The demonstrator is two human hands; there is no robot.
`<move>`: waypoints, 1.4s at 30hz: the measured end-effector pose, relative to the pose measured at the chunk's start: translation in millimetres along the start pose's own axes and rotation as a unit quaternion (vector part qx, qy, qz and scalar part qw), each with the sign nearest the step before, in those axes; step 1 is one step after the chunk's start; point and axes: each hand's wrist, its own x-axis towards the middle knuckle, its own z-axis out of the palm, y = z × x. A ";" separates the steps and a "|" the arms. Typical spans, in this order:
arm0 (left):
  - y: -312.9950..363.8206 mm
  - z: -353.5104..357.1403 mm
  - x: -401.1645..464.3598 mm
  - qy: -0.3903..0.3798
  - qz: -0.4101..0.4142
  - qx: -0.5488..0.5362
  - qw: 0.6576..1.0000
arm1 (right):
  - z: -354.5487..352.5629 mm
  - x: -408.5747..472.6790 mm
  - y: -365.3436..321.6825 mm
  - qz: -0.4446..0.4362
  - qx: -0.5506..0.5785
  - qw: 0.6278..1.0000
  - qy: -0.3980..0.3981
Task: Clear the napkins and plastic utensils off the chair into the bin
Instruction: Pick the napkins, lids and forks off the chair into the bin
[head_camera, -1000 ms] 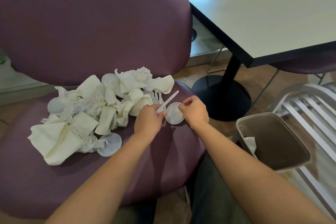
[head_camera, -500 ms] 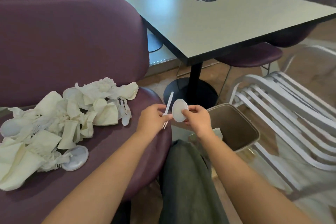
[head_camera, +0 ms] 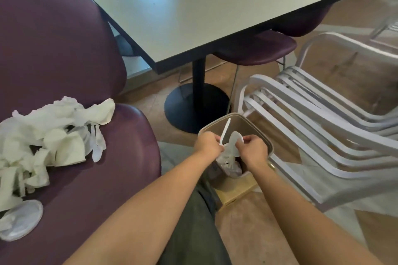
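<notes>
Over the bin (head_camera: 254,123), the left hand (head_camera: 207,143) pinches a utensil (head_camera: 225,131) and the right hand (head_camera: 252,148) a lid (head_camera: 233,142); napkins (head_camera: 49,135) remain on the chair (head_camera: 120,178). Dropped near the rim, either may miss.

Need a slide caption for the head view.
Left hand holding plastic utensil, right hand holding lid, both over bin.

my one head view looks forward and down, close over the bin (head_camera: 254,123) at 12 o'clock, chair (head_camera: 120,178) at 9.
</notes>
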 end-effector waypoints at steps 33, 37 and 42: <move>-179.4 -190.8 -79.5 0.280 -0.054 -0.047 0.957 | 168.3 -114.2 -120.2 -0.203 -0.076 0.957 -0.193; -210.6 -199.1 -88.8 0.333 -0.087 0.066 0.936 | 196.4 -128.3 -127.4 -0.241 -0.151 0.944 -0.165; -232.5 -193.6 -83.6 0.355 -0.061 0.207 0.910 | 224.9 -140.1 -136.7 -0.277 -0.229 0.921 -0.149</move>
